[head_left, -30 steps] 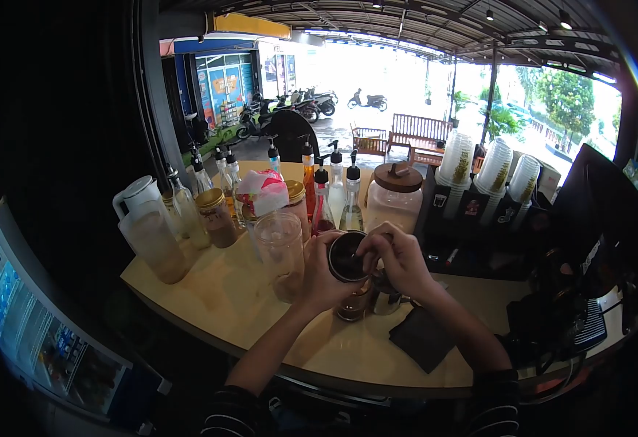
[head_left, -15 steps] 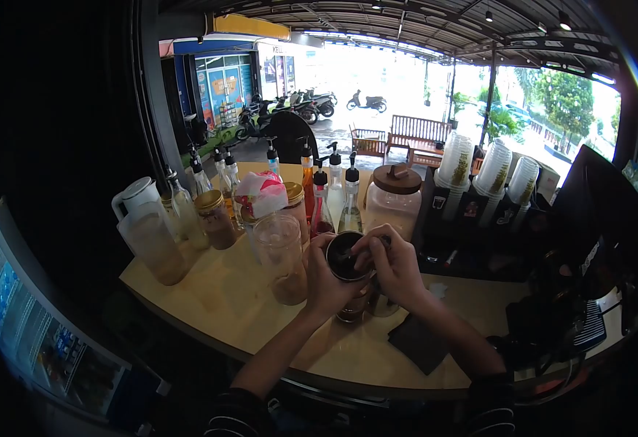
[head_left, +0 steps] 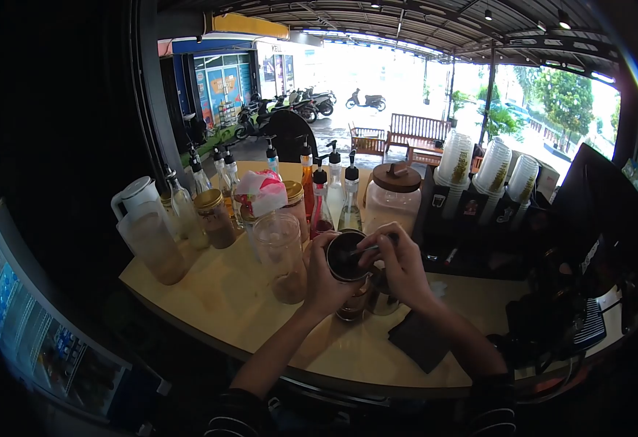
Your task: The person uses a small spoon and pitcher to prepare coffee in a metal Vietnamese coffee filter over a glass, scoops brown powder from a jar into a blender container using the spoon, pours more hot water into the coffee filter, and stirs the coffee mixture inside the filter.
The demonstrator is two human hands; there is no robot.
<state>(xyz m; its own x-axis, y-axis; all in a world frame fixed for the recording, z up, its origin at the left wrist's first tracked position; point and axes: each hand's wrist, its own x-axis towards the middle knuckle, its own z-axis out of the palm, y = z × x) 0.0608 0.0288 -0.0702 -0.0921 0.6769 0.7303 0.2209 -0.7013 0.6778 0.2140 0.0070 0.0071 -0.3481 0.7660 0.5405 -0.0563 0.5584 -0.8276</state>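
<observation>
My left hand [head_left: 324, 285] is wrapped round a round cup [head_left: 342, 264] with a dark inside, tilted so that its mouth faces me. My right hand [head_left: 400, 268] pinches the thin handle of a spoon [head_left: 365, 251], whose lower end reaches into the cup. What lies in the cup is too dark to make out. Under my hands stands a glass vessel [head_left: 352, 309] with something brown in it, partly hidden. Left of the cup is a tall clear container [head_left: 278, 251] with brown powder at its bottom.
Pump bottles [head_left: 350, 200], a lidded jar [head_left: 392, 207] and brown-filled jars [head_left: 215, 222] line the counter's back. Two pitchers [head_left: 147, 240] stand left. Stacked plastic cups [head_left: 456, 156] fill a black holder at right. A dark cloth [head_left: 421, 342] lies near the front edge, beside a dark monitor [head_left: 588, 211].
My right hand has shifted slightly and turned at the cup's mouth, so more of the spoon's handle shows. My left hand keeps the cup in nearly the same place.
</observation>
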